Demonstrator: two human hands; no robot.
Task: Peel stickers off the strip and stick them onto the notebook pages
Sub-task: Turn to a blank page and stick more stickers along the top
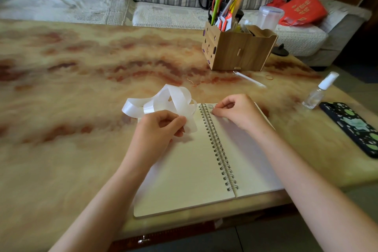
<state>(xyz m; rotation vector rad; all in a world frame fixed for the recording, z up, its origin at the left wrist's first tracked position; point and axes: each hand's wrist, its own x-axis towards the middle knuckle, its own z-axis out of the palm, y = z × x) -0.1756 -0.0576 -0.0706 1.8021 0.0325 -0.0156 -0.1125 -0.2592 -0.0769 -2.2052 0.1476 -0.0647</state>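
Observation:
An open spiral notebook (190, 165) with cream pages lies on the marbled table in front of me. My left hand (158, 129) pinches one end of a long white sticker strip (163, 100), which curls in loose loops above the left page's top corner. My right hand (237, 111) rests at the top of the right page beside the spiral, fingers curled, fingertips pressing a small sticker (211, 112) onto the paper. Another small sticker (210, 106) sits just above it near the page's top edge.
A wooden desk organiser (237, 51) with scissors and pens stands at the back right. A small spray bottle (319, 92) and a phone in a dark patterned case (351, 127) lie to the right. A clear straw (249, 79) lies behind the notebook. A sofa runs behind the table.

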